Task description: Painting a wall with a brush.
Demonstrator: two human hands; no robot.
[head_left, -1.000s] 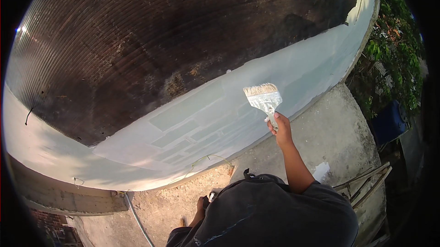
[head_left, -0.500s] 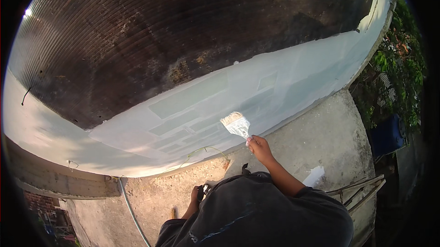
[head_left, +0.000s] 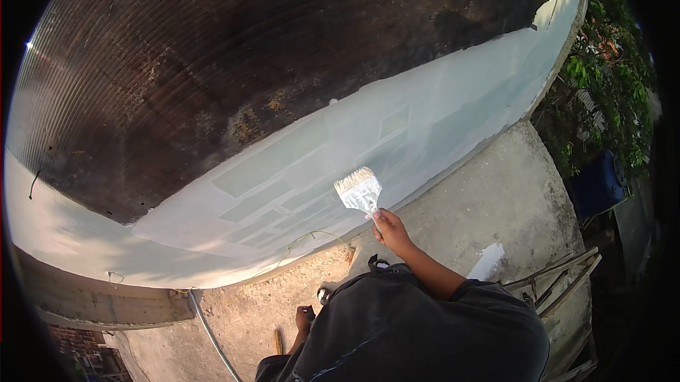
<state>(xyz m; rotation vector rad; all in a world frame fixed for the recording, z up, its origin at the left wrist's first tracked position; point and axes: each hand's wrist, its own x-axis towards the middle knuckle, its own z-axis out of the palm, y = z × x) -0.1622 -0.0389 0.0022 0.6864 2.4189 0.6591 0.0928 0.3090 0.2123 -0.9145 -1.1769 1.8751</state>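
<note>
Gripping brush [head_left: 360, 191] in right hand [head_left: 389, 227] near lower edge of wall [head_left: 460, 91], seemingly mid-coating; next likely needs bristles [head_left: 353, 180] on greenish patches [head_left: 273, 162]; cannot tell grip of left hand [head_left: 303, 320].

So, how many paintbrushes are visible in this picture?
1 for certain: the wide paintbrush, in the right grip, before the pale wall. The brownish stick near the lower edge is unclear; others may be hidden.

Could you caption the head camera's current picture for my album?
A right hand holds a wide, white-smeared brush before a pale, patchy wall bordered by a dark ridged surface.
</note>
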